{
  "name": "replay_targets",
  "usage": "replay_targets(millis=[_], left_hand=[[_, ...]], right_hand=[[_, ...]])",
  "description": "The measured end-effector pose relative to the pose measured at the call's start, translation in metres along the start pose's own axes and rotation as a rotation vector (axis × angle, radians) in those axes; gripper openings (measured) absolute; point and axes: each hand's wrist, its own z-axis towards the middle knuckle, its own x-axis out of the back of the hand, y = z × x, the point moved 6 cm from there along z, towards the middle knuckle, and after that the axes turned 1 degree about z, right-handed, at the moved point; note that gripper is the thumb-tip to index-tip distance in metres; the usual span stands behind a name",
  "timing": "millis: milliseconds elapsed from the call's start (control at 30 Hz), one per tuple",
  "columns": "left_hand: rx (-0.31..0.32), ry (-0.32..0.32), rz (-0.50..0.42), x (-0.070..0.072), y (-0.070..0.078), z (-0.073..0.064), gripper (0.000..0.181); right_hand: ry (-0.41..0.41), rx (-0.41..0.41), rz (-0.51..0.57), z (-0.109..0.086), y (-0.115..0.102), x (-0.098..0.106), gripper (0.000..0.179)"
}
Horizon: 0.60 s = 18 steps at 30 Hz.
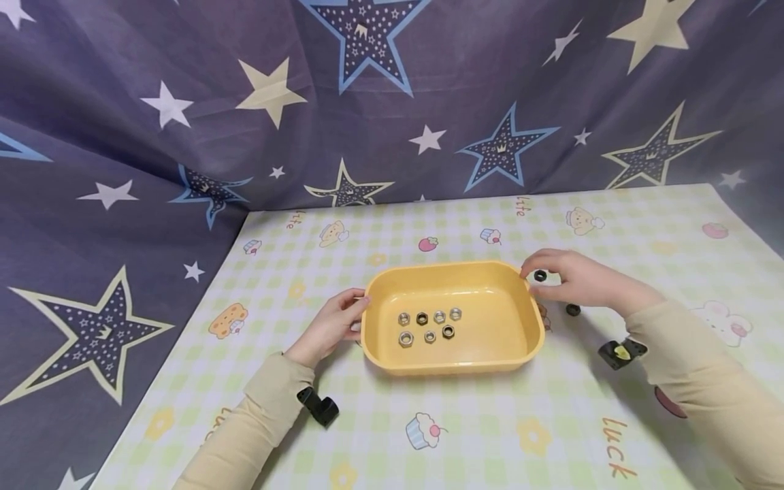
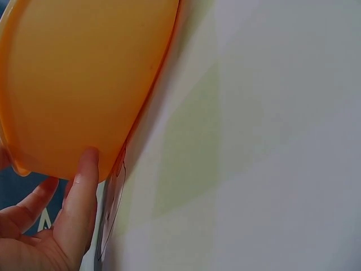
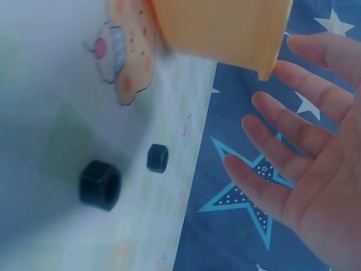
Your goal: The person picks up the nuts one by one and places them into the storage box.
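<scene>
A yellow plastic tray (image 1: 453, 357) stands on the tablecloth, with several silver hex nuts (image 1: 439, 317) and dark hex nuts (image 1: 448, 331) in its left half. My left hand (image 1: 331, 323) holds the tray's left end, thumb at the rim and fingers against the outer wall (image 2: 79, 113). At the opposite end, my right hand (image 1: 576, 275) has its fingertips right at the rim; the right wrist view shows its fingers (image 3: 287, 147) spread and loosely extended. Two black nuts lie on the cloth by this hand, one just beyond the thumb (image 1: 540, 275), the other under the wrist (image 1: 572, 309).
A checked tablecloth (image 1: 343, 435) with printed cartoons covers the table. Behind it and to the left hangs a dark star-patterned curtain (image 1: 233, 150). Black wrist-camera mounts (image 1: 318, 407) hang below both sleeves.
</scene>
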Motion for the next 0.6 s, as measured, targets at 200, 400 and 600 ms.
replay_targets(millis=[200, 400, 600], left_hand=[[0.002, -0.003, -0.001, 0.000, -0.001, 0.000, 0.039], [0.002, -0.005, -0.011, -0.001, -0.001, -0.001, 0.038], [0.005, 0.005, -0.009, 0.000, -0.001, 0.001, 0.038]], right_hand=[[0.000, -0.071, 0.055, -0.007, 0.008, -0.005, 0.023], [0.017, -0.070, 0.073, -0.017, 0.012, -0.004, 0.030], [0.031, -0.076, -0.003, -0.026, 0.021, -0.002, 0.033]])
